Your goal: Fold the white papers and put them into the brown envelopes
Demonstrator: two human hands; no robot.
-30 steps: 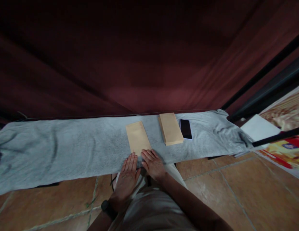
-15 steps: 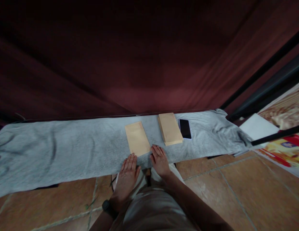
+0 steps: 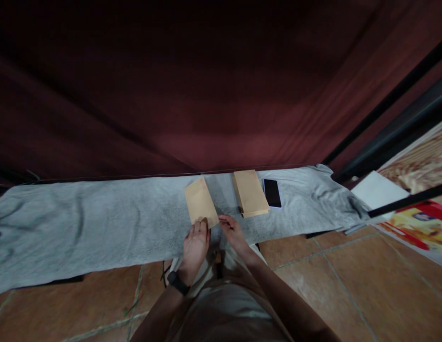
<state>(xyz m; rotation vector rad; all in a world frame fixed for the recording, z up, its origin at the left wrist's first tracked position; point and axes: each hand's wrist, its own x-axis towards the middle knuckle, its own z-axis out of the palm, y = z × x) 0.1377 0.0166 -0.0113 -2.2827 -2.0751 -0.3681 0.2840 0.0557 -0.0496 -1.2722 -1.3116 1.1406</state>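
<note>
Your flat tan paper envelope (image 3: 200, 201) lies on the long grey cloth (image 3: 99, 223), bare cloth stretching wide to its left, with the stack of tan envelopes (image 3: 249, 193) just to its right and a black phone (image 3: 272, 193) beyond that. Your left hand (image 3: 195, 244) pinches the envelope's near edge, lifting it. Your right hand (image 3: 232, 229) has loosely open fingers just right of that corner; contact unclear.

Bare grey cloth (image 3: 99, 223) lies open leftward; envelope stack (image 3: 249, 193) and phone (image 3: 272, 193) crowd the right.
</note>
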